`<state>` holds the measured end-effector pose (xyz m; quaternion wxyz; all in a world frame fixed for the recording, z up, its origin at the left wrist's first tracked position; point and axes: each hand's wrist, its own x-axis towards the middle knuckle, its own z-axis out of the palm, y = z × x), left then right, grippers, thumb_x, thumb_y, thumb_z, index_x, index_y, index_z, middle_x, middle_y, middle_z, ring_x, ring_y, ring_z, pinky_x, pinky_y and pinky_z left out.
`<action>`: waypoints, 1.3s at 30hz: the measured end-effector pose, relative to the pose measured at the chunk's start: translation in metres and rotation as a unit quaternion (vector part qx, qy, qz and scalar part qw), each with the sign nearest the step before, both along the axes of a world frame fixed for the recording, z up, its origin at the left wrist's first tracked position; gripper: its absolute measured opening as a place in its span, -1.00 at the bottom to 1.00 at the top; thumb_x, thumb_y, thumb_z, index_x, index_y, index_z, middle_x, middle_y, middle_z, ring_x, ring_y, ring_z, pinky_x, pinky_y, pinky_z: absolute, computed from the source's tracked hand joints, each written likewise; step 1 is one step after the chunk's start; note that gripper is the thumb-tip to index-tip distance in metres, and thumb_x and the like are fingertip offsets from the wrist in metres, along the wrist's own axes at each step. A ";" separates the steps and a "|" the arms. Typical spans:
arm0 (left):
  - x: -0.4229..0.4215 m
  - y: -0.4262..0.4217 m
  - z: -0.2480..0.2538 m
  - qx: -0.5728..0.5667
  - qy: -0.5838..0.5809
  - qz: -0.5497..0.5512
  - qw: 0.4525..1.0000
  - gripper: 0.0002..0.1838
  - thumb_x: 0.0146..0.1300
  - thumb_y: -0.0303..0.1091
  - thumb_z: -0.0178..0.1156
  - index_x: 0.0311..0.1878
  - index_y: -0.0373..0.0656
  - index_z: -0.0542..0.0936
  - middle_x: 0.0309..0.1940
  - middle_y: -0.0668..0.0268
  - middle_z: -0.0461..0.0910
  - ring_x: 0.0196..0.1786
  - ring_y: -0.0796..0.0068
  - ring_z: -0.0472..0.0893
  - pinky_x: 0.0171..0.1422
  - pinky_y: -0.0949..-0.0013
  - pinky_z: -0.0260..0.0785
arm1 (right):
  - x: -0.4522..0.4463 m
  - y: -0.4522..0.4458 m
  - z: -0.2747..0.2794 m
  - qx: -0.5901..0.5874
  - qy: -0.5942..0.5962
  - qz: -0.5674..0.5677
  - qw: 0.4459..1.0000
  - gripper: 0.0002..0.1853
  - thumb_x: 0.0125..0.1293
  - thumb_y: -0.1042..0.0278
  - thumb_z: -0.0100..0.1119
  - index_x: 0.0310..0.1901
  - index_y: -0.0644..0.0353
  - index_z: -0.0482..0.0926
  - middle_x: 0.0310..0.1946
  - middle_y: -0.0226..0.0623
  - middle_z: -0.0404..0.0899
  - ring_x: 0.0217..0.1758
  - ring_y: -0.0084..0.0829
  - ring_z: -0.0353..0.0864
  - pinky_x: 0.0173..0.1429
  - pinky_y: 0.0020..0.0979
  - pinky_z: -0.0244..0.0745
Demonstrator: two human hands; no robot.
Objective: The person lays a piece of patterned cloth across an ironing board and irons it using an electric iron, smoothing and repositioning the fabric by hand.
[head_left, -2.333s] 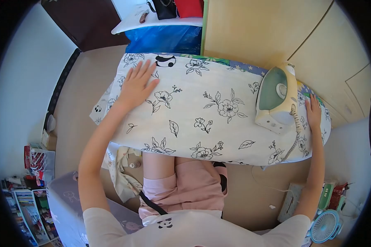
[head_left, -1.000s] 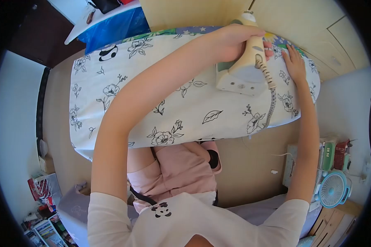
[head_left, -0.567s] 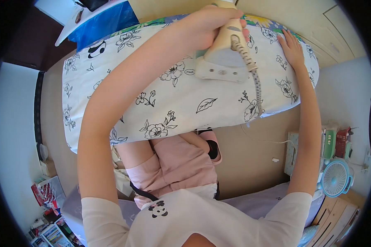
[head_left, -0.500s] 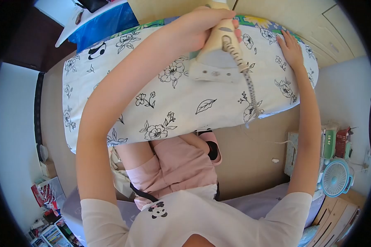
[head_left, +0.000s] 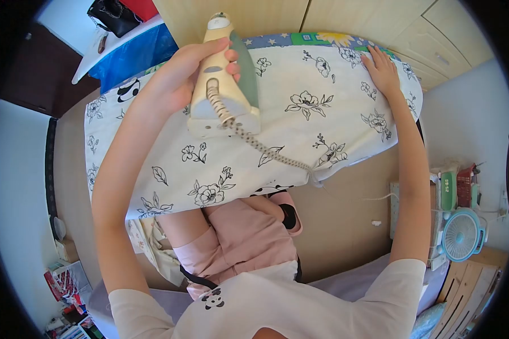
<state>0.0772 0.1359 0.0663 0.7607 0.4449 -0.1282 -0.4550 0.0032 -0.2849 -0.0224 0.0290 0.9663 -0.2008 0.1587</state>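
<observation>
My left hand [head_left: 178, 79] is wrapped round the handle of a cream and green iron [head_left: 220, 93], over the left-middle part of a white cloth [head_left: 291, 133] printed with black line flowers. The iron's nose points away from me and its heel towards me. Whether its soleplate touches the cloth, I cannot tell. From the heel a speckled cord [head_left: 266, 150] runs right to the cloth's near edge. My right hand [head_left: 383, 74] lies flat, fingers spread, on the far right part of the cloth.
Under the cloth, a patterned ironing board [head_left: 333, 38] shows at the far edge. Pale wooden cabinets [head_left: 373, 17] stand behind it. A blue plastic sheet [head_left: 133, 59] hangs at the far left. To my right are a small fan [head_left: 460, 235] and a green digital clock [head_left: 448, 190].
My left hand has carried the iron leftward across the cloth, and the cord now trails out to the right. My right hand stays flat on the cloth.
</observation>
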 end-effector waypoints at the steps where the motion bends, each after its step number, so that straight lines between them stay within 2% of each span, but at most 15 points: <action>1: 0.000 0.004 0.001 0.005 -0.007 0.003 1.000 -0.84 0.25 -0.33 -0.01 -0.26 -0.23 0.31 -0.43 0.34 0.42 -0.38 0.50 0.47 -0.23 0.42 0.43 | 0.000 0.000 0.000 0.000 0.005 -0.004 1.000 -0.36 0.19 -0.26 -0.29 0.24 -0.12 0.19 0.30 -0.34 0.06 0.38 -0.26 -0.07 0.37 -0.21 -0.21; 6: -0.006 0.035 0.010 0.048 -0.033 0.059 0.997 -0.80 0.24 -0.32 0.01 -0.19 -0.23 0.30 -0.44 0.37 0.40 -0.41 0.53 0.44 -0.25 0.44 0.41 | 0.001 -0.002 0.000 -0.003 0.007 0.000 1.000 -0.35 0.18 -0.29 -0.30 0.24 -0.14 0.19 0.31 -0.35 0.05 0.38 -0.27 -0.07 0.38 -0.21 -0.21; 15: 0.000 0.084 0.009 0.055 -0.037 0.133 0.989 -0.71 0.24 -0.30 0.02 -0.07 -0.27 0.28 -0.44 0.37 0.38 -0.42 0.57 0.41 -0.24 0.44 0.40 | 0.001 -0.003 0.000 0.008 0.004 0.000 1.000 -0.35 0.18 -0.29 -0.29 0.24 -0.13 0.20 0.30 -0.36 0.05 0.38 -0.28 -0.06 0.38 -0.21 -0.22; 22: 0.001 0.114 0.013 0.055 -0.021 0.156 0.986 -0.65 0.23 -0.30 0.02 -0.01 -0.30 0.26 -0.45 0.35 0.39 -0.44 0.56 0.41 -0.27 0.44 0.40 | 0.001 -0.005 -0.002 0.006 0.010 -0.004 1.000 -0.36 0.19 -0.28 -0.29 0.24 -0.14 0.19 0.30 -0.36 0.05 0.39 -0.31 -0.07 0.38 -0.23 -0.23; 29: 0.004 0.149 0.017 0.056 0.020 0.175 0.983 -0.68 0.22 -0.35 -0.01 -0.02 -0.33 0.30 -0.51 0.37 0.37 -0.56 0.58 0.39 -0.38 0.44 0.42 | 0.000 0.000 0.002 0.007 0.018 -0.014 1.000 -0.35 0.19 -0.28 -0.31 0.24 -0.11 0.19 0.30 -0.37 0.06 0.38 -0.35 -0.07 0.38 -0.22 -0.22; 32: 0.008 0.166 0.025 0.101 -0.005 0.215 0.971 -0.76 0.17 -0.36 0.03 -0.14 -0.28 0.36 -0.58 0.40 0.37 -0.63 0.63 0.38 -0.47 0.52 0.40 | 0.002 -0.003 -0.002 -0.007 0.015 -0.014 1.000 -0.35 0.19 -0.28 -0.30 0.24 -0.13 0.19 0.30 -0.38 0.05 0.38 -0.35 -0.07 0.38 -0.21 -0.22; 34: 0.017 0.175 0.034 0.269 -0.077 0.214 0.936 -0.83 0.11 -0.35 0.10 -0.28 -0.21 0.40 -0.65 0.45 0.37 -0.69 0.68 0.37 -0.56 0.59 0.37 | 0.002 -0.001 -0.001 -0.002 0.015 -0.020 1.000 -0.36 0.19 -0.28 -0.30 0.24 -0.13 0.18 0.30 -0.39 0.05 0.38 -0.35 -0.07 0.38 -0.21 -0.22; 35: 0.013 0.172 0.041 0.272 -0.081 0.219 0.934 -0.83 0.11 -0.35 0.10 -0.28 -0.21 0.40 -0.65 0.45 0.37 -0.69 0.68 0.37 -0.56 0.59 0.37 | 0.002 0.001 0.000 -0.003 0.021 -0.028 0.999 -0.36 0.19 -0.28 -0.30 0.24 -0.14 0.18 0.30 -0.40 0.05 0.38 -0.36 -0.07 0.38 -0.21 -0.22; 38: 0.002 0.152 0.062 0.443 -0.245 0.142 0.850 -0.83 0.01 -0.38 0.18 -0.36 -0.21 0.42 -0.68 0.46 0.38 -0.70 0.70 0.39 -0.59 0.65 0.28 | 0.002 0.002 -0.001 -0.004 0.023 -0.034 0.999 -0.36 0.19 -0.27 -0.30 0.25 -0.14 0.18 0.31 -0.41 0.05 0.39 -0.36 -0.07 0.38 -0.20 -0.21; 39: 0.004 0.152 0.067 0.446 -0.246 0.143 0.849 -0.83 0.01 -0.38 0.18 -0.36 -0.21 0.42 -0.68 0.46 0.38 -0.70 0.70 0.39 -0.59 0.65 0.28 | 0.002 0.003 0.000 -0.002 0.023 -0.032 0.999 -0.36 0.19 -0.27 -0.30 0.25 -0.14 0.18 0.31 -0.41 0.05 0.39 -0.36 -0.07 0.38 -0.20 -0.21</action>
